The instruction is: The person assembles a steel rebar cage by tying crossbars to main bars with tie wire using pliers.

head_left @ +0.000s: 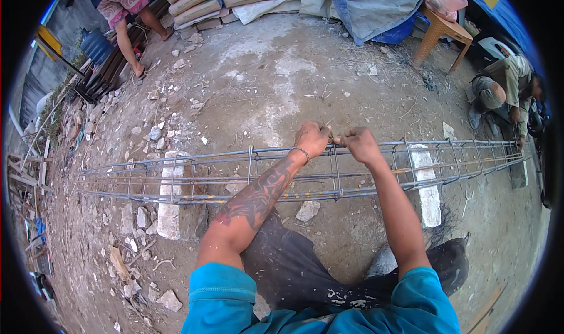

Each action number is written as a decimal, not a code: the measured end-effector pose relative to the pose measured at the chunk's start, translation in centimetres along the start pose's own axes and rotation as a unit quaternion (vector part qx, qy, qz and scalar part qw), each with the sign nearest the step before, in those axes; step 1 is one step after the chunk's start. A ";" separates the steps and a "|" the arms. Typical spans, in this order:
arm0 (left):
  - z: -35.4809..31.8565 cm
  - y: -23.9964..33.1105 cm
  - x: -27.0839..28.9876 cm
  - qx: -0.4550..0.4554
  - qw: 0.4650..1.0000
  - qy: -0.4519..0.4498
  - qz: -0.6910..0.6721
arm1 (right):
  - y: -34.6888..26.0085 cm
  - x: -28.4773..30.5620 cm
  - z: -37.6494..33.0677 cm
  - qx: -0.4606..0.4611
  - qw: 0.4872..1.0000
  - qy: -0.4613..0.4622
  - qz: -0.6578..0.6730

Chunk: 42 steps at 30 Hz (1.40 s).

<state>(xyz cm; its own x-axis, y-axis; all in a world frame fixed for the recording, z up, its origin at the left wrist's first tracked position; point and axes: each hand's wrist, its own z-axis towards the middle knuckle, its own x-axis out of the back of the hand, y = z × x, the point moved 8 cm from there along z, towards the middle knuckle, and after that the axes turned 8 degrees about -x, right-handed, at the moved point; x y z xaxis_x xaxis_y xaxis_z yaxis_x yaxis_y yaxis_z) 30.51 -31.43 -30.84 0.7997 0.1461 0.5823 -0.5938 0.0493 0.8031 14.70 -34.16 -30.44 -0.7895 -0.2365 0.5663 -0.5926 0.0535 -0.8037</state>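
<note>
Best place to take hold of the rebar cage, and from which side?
Probably the near long bars of the rebar cage, from the person's side, between the two pale blocks: the bars run exposed there, and the blocks seem to raise them off the ground.

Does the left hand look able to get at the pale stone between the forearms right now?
Probably yes, but not directly: the left hand is at the far side of the rebar cage, whose bars lie between it and the pale stone. The stone's near side looks open.
</note>
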 end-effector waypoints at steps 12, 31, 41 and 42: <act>-0.9 -0.2 0.6 -0.012 0.998 -0.058 -0.027 | -1.7 -0.7 3.4 0.059 0.957 -0.105 -0.264; -0.5 -1.4 0.1 0.187 0.976 -0.059 -0.098 | 63.3 42.5 -32.2 -0.487 0.783 0.238 -0.305; -0.6 1.8 -2.8 0.195 0.960 -0.159 0.125 | 69.6 40.9 -31.5 -0.547 0.700 0.270 -0.371; -0.6 2.2 -2.9 0.216 0.957 -0.151 0.124 | 70.0 40.9 -31.5 -0.561 0.684 0.263 -0.385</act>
<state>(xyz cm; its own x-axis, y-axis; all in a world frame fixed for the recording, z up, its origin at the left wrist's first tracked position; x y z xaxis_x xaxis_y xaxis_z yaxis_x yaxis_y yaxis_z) 26.79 -31.12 -30.87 0.6665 -0.1957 0.7194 -0.7293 -0.3713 0.5746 -64.15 -9.57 -57.82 0.0529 -0.2479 0.9673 -0.3810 0.8904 0.2490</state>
